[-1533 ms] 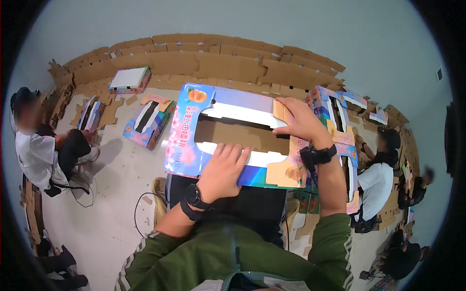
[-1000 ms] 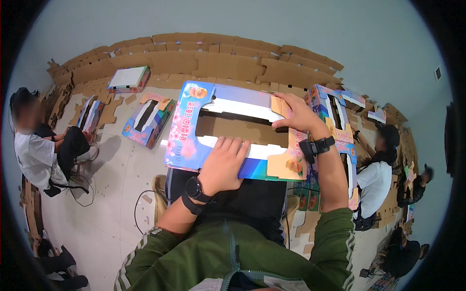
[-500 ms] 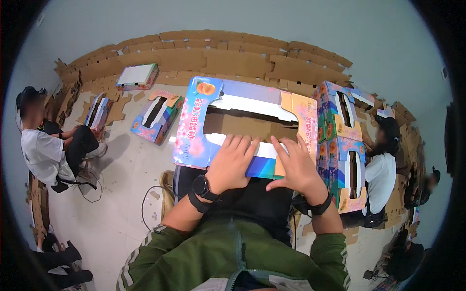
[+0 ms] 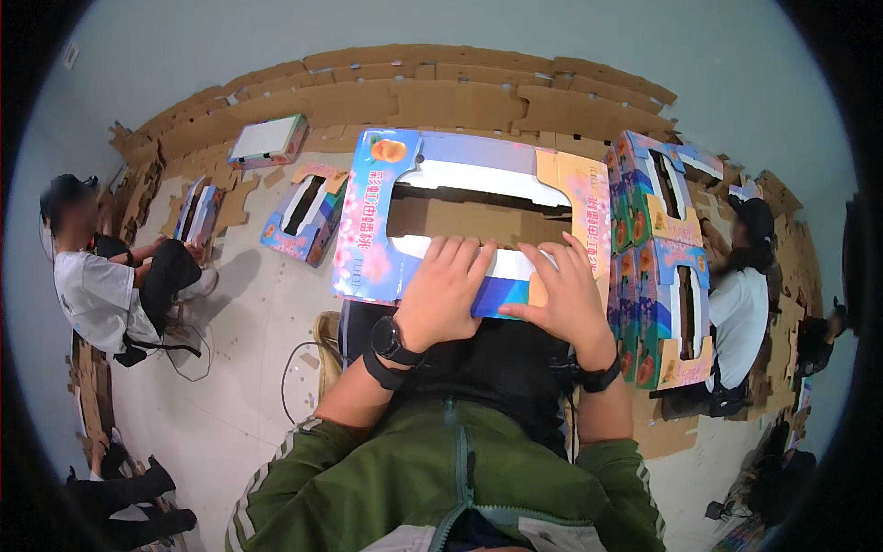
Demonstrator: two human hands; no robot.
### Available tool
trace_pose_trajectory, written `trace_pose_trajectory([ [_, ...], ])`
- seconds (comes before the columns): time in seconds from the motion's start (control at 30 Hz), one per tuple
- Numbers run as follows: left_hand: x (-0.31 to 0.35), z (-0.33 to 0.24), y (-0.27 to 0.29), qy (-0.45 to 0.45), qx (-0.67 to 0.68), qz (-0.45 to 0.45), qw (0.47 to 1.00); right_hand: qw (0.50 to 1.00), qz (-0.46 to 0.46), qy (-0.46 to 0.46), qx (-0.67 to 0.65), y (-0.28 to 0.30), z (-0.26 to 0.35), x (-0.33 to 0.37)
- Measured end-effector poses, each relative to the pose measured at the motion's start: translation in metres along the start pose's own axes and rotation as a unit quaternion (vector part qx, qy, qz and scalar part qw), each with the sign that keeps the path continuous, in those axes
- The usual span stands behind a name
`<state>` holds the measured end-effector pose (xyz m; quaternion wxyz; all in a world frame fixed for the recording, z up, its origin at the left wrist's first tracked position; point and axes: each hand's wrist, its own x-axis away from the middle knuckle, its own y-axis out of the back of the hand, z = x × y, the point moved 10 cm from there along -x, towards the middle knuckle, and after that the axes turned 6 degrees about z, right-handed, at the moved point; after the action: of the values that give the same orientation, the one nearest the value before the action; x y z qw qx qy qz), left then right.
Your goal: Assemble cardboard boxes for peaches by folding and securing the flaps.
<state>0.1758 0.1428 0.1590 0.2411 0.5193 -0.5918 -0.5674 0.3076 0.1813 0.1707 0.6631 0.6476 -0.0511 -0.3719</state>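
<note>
Steadily, two bare hands work at the near side of a colourful cardboard fruit box [image 4: 354, 262] resting across a seated person's lap [image 4: 478, 368], bare brown board showing through its wide top opening. The left hand [image 4: 437, 294], with a dark watch [image 4: 394, 340] at its wrist, lays its fingers close together over the opening's near rim; its thumb is hidden, so how firmly it grips cannot be told. The right hand [image 4: 568, 304] holds the near panel between bent, slightly parted fingers and an outstretched thumb. About a second ago that hand was at the box's right end; now both meet at the near edge, while the box stays on the lap.

Three more boxes stand on the floor [image 4: 239, 368] to the left: one white-topped box [image 4: 267, 141] by the far left corner, one slotted blue box [image 4: 283, 237] nearer, and one narrow-looking box [image 4: 210, 212] before a white-shirted co-worker [image 4: 101, 299]. Along the floor's right side, two stacks of boxes [image 4: 633, 317] adjoin, dark slots in their tops, next to a second co-worker [image 4: 743, 308] in white. Brown cardboard sheets [image 4: 441, 101] line the floor's far edge
</note>
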Motion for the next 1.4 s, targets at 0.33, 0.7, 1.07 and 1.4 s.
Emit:
trace_pose_trajectory([
  [0.33, 0.020, 0.002, 0.048, -0.079, 0.194, -0.120, 0.970, 0.997, -0.040, -0.053, -0.049, 0.004, -0.010, 0.001],
  [0.7, 0.019, 0.048, 0.037, -0.008, -0.048, -0.023, 0.999, 0.996, -0.027, -0.058, -0.061, 0.001, -0.013, -0.003],
  [1.07, 0.011, 0.057, 0.029, 0.045, -0.028, -0.002, 0.999, 0.997, -0.040, -0.049, -0.044, 0.010, -0.009, 0.000],
  [1.4, 0.015, 0.062, 0.033, 0.044, -0.009, -0.032, 0.999, 0.984, -0.112, -0.106, -0.087, 0.010, 0.020, 0.021],
])
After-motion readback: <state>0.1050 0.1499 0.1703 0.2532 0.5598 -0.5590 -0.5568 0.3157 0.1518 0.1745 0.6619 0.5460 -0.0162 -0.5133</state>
